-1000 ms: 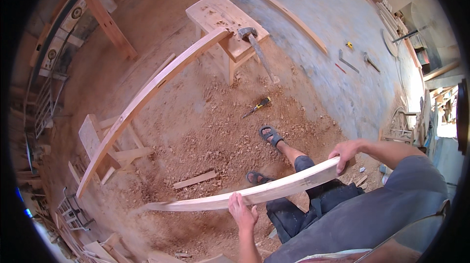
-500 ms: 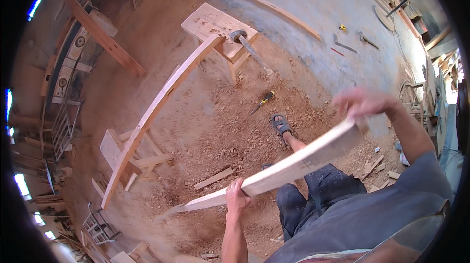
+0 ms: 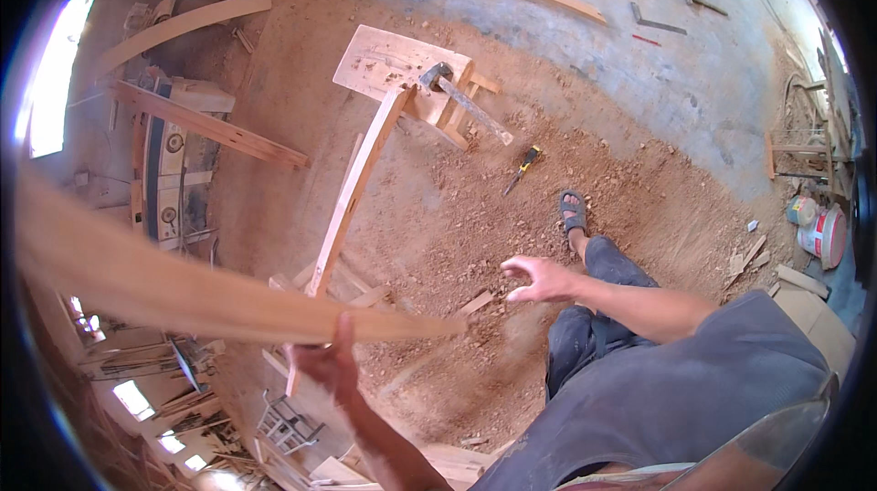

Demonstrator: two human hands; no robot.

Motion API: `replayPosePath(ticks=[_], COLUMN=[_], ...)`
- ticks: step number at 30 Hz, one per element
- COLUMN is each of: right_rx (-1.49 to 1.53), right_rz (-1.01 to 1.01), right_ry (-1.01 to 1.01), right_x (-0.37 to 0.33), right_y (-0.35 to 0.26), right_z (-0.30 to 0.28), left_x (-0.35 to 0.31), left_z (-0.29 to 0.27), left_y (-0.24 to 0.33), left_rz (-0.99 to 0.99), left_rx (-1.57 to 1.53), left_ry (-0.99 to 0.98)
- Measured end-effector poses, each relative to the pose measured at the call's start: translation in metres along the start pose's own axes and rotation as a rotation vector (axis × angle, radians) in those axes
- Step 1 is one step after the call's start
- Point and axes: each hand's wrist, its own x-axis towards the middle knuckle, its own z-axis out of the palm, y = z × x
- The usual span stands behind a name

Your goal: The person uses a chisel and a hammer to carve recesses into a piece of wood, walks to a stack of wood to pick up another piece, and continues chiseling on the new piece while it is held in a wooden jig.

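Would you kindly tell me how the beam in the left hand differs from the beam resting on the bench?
The held beam is gripped by the left hand, while the resting beam has one end on the bench. The held beam looks blurred and wider in view; the resting beam looks sharper and narrower. The held beam runs mostly crosswise, the resting beam steeply downward. Both are long and wooden.

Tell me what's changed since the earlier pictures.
The right grip has let go of the loose curved board and now sits open, apart from it. The left grip holds the board alone, and the board has swung to the person's left. The view has turned too. Unchanged: the hammer on the bench, the yellow-and-black-handled tool on the ground, and the propped curved beam.
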Motion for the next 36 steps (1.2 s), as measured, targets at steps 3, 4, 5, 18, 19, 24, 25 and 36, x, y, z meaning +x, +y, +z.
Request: replayPosePath(ticks=[3,4,5,18,19,24,25,36], right_rx=[-0.188,-0.139,-0.131,-0.005,-0.024,0.178,0.191,-0.019], right_rz=[-0.207,-0.319,-0.362,-0.39,-0.388,-0.046,0.046,0.754], right_ry=[-0.09,-0.115,-0.173,-0.273,-0.231,0.058,0.145,0.211], right_x=[0.038,0.054,0.068,0.172,0.173,0.168,0.158,0.087], right_y=[-0.057,-0.075,-0.096,-0.19,-0.181,-0.083,-0.063,0.012], right_z=[0.014,0.017,0.019,-0.079,-0.088,-0.13,-0.134,-0.167], left_x=[0.03,0.037,0.044,0.167,0.173,0.228,0.242,0.258], left_z=[-0.034,-0.04,-0.043,0.032,0.047,0.111,0.111,0.291], left_y=[0.06,0.075,0.087,0.113,0.101,0.026,0.01,-0.053], left_rz=[-0.128,-0.128,-0.127,-0.269,-0.275,-0.294,-0.395,-0.912], left_rx=[-0.156,-0.21,-0.27,-0.919,-0.915,-1.19,-1.212,-1.27], left_ry=[0.046,0.07,0.098,0.053,0.049,0.017,0.047,-0.145])
